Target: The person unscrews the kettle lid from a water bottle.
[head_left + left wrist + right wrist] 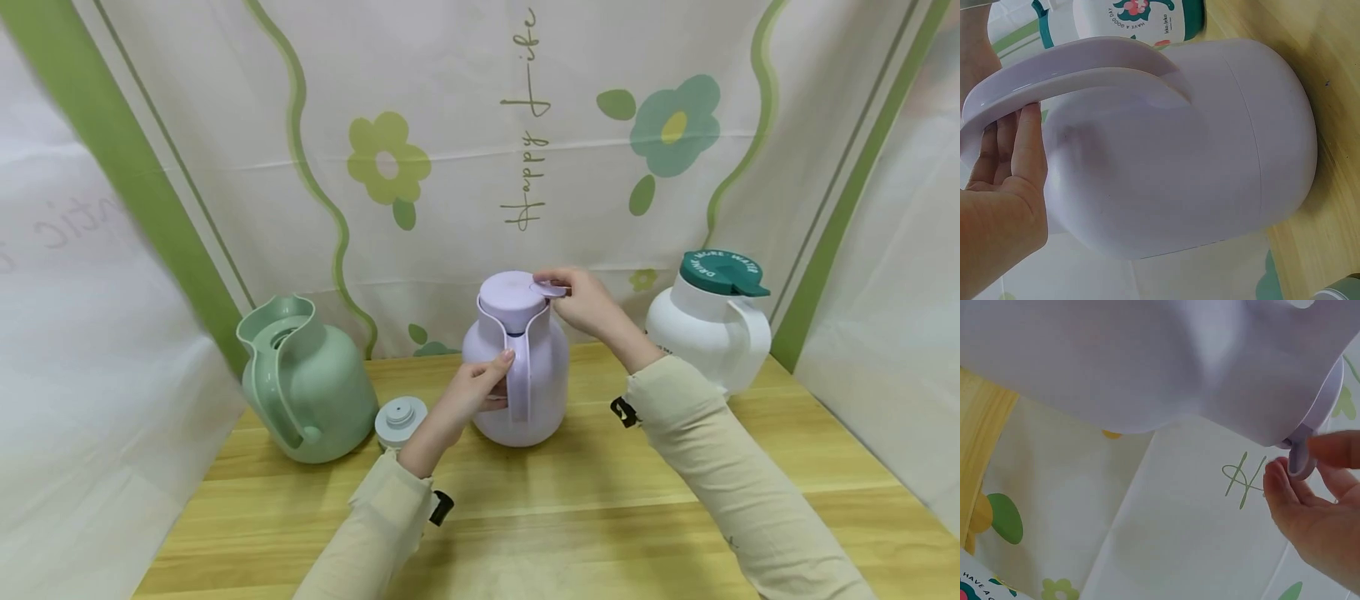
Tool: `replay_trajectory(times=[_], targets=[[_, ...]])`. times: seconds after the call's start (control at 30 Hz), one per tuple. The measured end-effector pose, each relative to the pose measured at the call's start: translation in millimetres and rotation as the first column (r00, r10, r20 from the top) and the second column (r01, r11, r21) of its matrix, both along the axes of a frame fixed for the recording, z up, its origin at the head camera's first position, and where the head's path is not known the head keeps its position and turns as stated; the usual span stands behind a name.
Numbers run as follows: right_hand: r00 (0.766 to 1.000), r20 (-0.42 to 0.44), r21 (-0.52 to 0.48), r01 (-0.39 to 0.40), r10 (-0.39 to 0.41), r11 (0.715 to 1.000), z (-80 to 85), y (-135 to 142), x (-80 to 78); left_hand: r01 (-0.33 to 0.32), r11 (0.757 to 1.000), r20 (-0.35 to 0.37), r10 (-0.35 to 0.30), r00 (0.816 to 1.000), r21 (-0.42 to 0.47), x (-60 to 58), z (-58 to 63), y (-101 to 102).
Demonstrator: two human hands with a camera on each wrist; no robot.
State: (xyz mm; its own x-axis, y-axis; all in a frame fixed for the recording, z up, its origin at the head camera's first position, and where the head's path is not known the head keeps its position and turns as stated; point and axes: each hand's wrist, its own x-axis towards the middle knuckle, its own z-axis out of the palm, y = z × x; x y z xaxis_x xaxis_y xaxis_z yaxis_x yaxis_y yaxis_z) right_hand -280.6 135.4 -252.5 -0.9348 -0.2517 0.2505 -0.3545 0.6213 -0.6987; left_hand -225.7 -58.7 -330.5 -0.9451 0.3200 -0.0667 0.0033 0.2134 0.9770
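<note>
A lilac insulated jug (551, 375) stands upright on the wooden table, its handle (517, 383) facing me. My left hand (467, 393) grips that handle from the left; the left wrist view shows several fingers (1030, 140) reaching through the loop. On the jug's mouth sits a round lilac lid (508, 293), with a tab (1300, 461) sticking out to the right. Thumb and fingers of my right hand (587, 307) pinch this tab at the rim. In the left wrist view the jug's smooth body (1166, 169) fills most of the picture.
To the left stands a green jug (333, 392) with its top uncovered. A pale grey lid (400, 419) lies beside it on the table (525, 533). At the right is a white jug (693, 342) with a teal lid (718, 271). A printed curtain (450, 75) hangs behind.
</note>
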Motion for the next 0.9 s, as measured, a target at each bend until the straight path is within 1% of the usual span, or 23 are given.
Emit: replay_trajectory(times=[0.1,0.2,0.3,0.4,0.43,0.5,0.73,0.9], targets=[[0.999,-0.031,-0.01,0.041,-0.042,0.999,-0.1,-3.5,2.3,-0.002,1.0,0.001,0.002,1.0,0.003,0.2,-0.8,0.8],[0.996,-0.078,-0.006,0.04,-0.041,0.999,0.3,-8.9,5.2,-0.004,1.0,0.003,0.004,1.0,0.007,0.4,-1.1,1.2],[0.992,-0.125,0.076,0.029,-0.02,0.997,-0.7,-14.9,7.9,-0.001,1.0,0.0,0.001,1.0,0.005,0.8,-1.0,0.9],[0.984,-0.175,0.176,0.05,-0.019,0.983,-2.5,-20.2,10.1,0.003,1.0,-0.004,-0.003,1.0,0.002,1.2,-0.9,0.5],[0.982,-0.187,0.2,0.062,-0.024,0.978,-3.1,-21.5,10.6,0.004,1.0,-0.004,-0.004,1.0,0.0,1.2,-0.9,0.3],[0.978,-0.207,0.216,0.082,-0.036,0.973,-3.9,-22.7,10.6,0.006,1.0,-0.003,-0.006,1.0,-0.002,1.1,-1.0,0.1],[0.985,-0.172,0.146,0.041,-0.015,0.988,-3.4,-18.5,7.8,-0.005,1.0,0.002,0.005,1.0,-0.001,0.0,-0.5,1.0],[0.99,-0.135,0.125,0.065,-0.048,0.99,-3.1,-13.3,3.8,-0.004,1.0,-0.002,0.004,1.0,0.001,1.0,1.2,0.8]])
